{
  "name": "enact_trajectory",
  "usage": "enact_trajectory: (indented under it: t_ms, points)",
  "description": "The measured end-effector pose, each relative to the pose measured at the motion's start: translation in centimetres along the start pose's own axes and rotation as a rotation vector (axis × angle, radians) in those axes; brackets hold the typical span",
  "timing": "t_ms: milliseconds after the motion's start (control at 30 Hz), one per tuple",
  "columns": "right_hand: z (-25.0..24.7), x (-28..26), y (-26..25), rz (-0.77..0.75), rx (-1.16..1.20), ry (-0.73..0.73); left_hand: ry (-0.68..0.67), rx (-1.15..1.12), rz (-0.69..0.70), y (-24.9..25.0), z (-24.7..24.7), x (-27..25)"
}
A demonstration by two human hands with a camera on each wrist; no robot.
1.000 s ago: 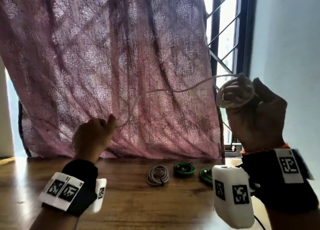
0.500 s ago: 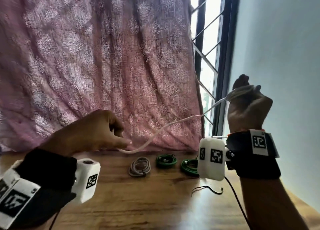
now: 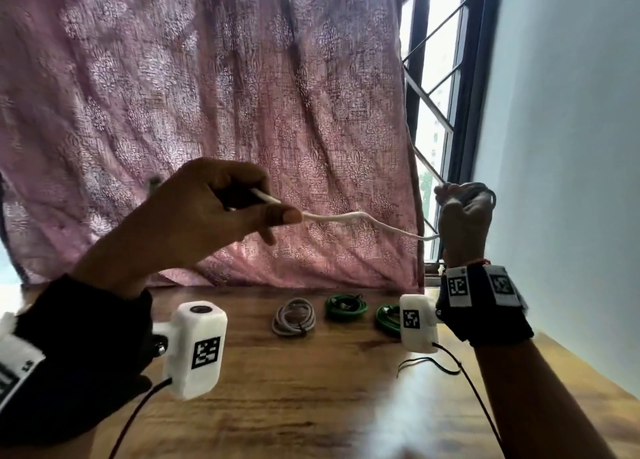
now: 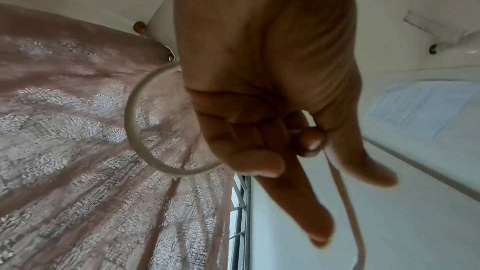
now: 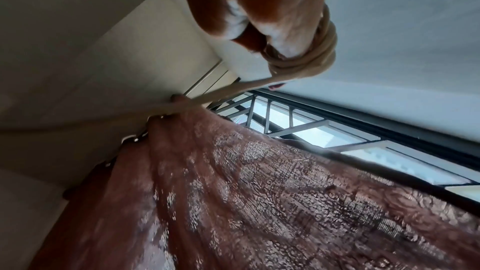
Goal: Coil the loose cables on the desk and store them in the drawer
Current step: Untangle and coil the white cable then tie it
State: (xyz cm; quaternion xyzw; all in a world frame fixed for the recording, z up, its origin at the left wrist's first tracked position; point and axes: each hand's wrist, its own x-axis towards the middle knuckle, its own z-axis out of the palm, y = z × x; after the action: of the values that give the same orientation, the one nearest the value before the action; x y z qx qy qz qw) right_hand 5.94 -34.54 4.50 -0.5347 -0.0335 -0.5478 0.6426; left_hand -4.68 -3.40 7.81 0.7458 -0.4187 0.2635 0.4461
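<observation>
A white cable stretches in the air between my two raised hands. My left hand pinches its free end between thumb and fingers; in the left wrist view the cable loops out beside the curled fingers. My right hand is closed around several wound turns of the same cable at the right, in front of the window. On the wooden desk below lie three coiled cables: a grey one and two green ones. No drawer is in view.
A pink patterned curtain hangs behind the desk, with a barred window to its right and a pale wall at the far right. A thin black wire lies on the desk near my right wrist.
My left hand has risen and moved right toward the right hand, shortening the free span of white cable. The right hand has turned, still holding the coil. The view shifted.
</observation>
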Motion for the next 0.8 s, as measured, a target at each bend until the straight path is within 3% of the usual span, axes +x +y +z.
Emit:
enact_trajectory:
  t_ms: [100, 200, 333, 433, 667, 800]
  points:
    - [0.5, -1.1, -0.3, -0.024, -0.215, -0.166, 0.132, 0.013, 0.038, -0.1, -0.3, 0.3]
    - [1.3, -2.5, -0.9, -0.192, -0.304, -0.385, 0.292, 0.028, 0.076, -0.1, -0.9, 0.4]
    - [2.0, -4.1, -1.8, -0.414, -0.378, -0.748, 0.504, 0.044, 0.146, -0.3, -2.3, 0.4]
    - [2.8, -5.8, -2.7, -0.500, -0.341, -0.910, 0.645, 0.092, 0.158, -0.7, -3.4, 0.3]
    - [3.4, -8.5, -5.5, -0.208, -0.032, -1.169, 0.811, 0.074, 0.131, -2.4, -5.7, -0.1]
    - [3.7, -9.9, -6.9, -0.150, -0.006, -1.210, 0.863, 0.044, 0.125, -3.0, -6.0, 0.0]
